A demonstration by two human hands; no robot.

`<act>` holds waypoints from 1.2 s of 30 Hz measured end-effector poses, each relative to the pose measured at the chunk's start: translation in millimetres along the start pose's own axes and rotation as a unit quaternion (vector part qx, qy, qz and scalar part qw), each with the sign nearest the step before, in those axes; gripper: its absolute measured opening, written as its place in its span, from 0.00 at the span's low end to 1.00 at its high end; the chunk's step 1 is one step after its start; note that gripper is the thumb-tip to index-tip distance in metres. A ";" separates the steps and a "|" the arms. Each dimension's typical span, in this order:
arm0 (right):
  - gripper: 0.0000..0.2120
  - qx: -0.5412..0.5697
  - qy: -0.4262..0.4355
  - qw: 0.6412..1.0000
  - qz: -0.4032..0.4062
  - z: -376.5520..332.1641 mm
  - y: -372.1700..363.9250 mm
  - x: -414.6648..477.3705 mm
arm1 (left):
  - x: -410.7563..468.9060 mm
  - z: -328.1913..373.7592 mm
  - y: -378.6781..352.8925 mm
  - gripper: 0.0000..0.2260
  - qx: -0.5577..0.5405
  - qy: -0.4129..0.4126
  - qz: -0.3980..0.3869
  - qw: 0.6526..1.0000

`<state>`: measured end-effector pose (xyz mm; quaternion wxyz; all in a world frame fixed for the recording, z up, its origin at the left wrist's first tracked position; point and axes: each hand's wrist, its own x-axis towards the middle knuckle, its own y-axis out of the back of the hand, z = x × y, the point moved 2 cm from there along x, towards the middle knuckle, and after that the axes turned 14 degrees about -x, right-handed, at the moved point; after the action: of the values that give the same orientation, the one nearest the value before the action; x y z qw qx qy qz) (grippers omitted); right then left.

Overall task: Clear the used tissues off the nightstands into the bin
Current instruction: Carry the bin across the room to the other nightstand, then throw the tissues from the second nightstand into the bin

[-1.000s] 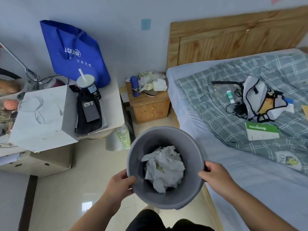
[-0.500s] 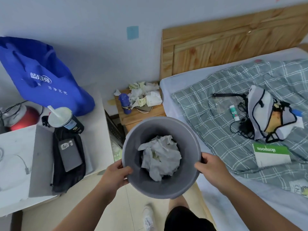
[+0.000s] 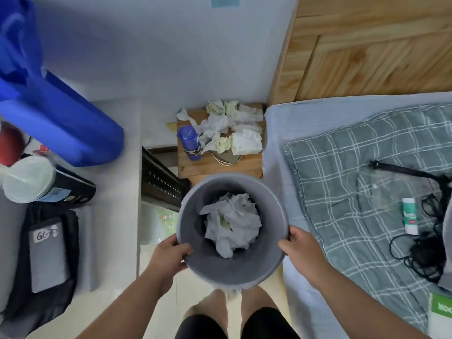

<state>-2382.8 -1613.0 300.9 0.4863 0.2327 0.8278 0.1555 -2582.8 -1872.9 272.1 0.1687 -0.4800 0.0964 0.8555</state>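
I hold a round grey bin [image 3: 244, 270] in front of me with both hands. My left hand [image 3: 168, 258] grips its left rim, thumb inside. My right hand [image 3: 302, 250] grips the right rim. Crumpled white tissues [image 3: 232, 223] lie inside the bin. Just beyond the bin stands a small wooden nightstand [image 3: 195, 165] against the wall. Several crumpled white and pale yellow tissues [image 3: 230, 123] are piled on its back half, with a white tissue pack [image 3: 245, 143] at the right.
A blue bottle [image 3: 188, 140] stands on the nightstand's left side. A bed [image 3: 342, 196] with a grey checked blanket, cables and a small tube lies to the right. On the left a white table [image 3: 112, 192] carries a blue bag, a lidded cup and a black pouch.
I have walked closer to the nightstand with the bin; the nightstand now sits directly beyond the bin's far rim. Both hands keep their grip on the rim.
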 end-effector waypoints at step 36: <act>0.09 -0.002 -0.135 0.990 0.044 91.3 -157.2 339.4 | 341.1 -94.8 -49.2 0.21 0.068 -0.059 0.117 0.989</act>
<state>-2481.5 -1560.7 -67.6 0.5867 0.2866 0.7432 0.1457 -2653.8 -1791.6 -68.6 0.1047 -0.4017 0.1995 0.8876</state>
